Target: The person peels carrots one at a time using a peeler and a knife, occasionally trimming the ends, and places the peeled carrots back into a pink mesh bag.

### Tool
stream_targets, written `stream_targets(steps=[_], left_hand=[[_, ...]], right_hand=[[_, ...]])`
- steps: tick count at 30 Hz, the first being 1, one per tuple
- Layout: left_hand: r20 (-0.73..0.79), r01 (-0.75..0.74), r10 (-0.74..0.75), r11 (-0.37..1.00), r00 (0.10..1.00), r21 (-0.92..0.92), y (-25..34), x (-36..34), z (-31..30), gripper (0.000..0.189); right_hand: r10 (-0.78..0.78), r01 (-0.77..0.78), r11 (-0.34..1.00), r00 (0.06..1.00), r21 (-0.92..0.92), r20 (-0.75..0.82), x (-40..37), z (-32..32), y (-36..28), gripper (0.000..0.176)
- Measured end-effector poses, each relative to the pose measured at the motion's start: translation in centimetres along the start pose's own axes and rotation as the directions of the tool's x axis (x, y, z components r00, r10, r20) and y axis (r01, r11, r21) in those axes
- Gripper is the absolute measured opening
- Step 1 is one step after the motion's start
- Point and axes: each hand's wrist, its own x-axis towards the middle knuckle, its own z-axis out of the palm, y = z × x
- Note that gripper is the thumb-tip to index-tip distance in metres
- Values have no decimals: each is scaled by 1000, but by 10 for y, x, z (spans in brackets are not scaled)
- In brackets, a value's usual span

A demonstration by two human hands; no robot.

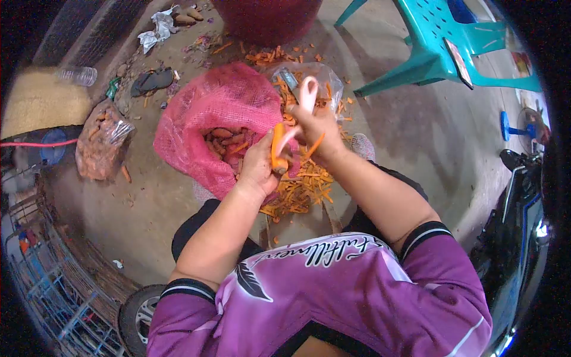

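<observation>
My left hand (258, 163) is wrapped round an orange carrot (278, 144), partly peeled, held upright over the floor. In my right hand (322, 132) is a pale pinkish-white peeler (308, 95); its looped end sticks up past the fingers, and its other end meets the carrot's side. An orange strip of peel (313, 149) hangs by the right hand. Just left of my hands stands an open pink mesh sack (196, 119) with reddish-brown roots (229, 143) inside. Below the hands lies a heap of orange peelings (306, 190).
A clear plastic bag (330, 83) lies beyond my hands, near a dark red tub (267, 21). A teal plastic chair (425, 41) stands at the upper right. To the left are a filled plastic bag (102, 140), a sandal (151, 82) and wire racks (65, 303).
</observation>
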Motion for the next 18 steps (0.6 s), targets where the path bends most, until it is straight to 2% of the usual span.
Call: stream_targets(steps=[3,6,8,9,10,12,15,18], left_hand=[[-106,35,-41,998,994,-50,-4,-4,16,25],[-54,-59,61,997,997,41,-9,-4,10,33],[33,-51,48,996,998,69,-16,0,5,29],[76,-48,41,995,996,83,-18,0,4,27],[88,-25,16,995,996,95,-18,-1,5,27],[109,21,-35,992,993,121,-15,-4,8,28],[60,50,-49,999,997,-6,-5,-7,12,28],[-58,6,0,995,998,99,-6,-6,12,27]], right_hand=[[-19,16,999,996,28,85,-13,6,7,31],[-7,8,1000,999,-29,44,-1,3,11,30],[-5,-8,994,993,-112,-121,8,-6,-3,30],[-4,9,1000,984,22,-179,14,-10,-11,25],[-111,134,988,960,72,-256,26,-16,-10,25],[-195,253,949,940,187,-278,47,-28,-6,27],[-147,192,967,956,165,-253,35,-21,-7,27],[-75,89,990,989,112,-124,13,-5,-13,26]])
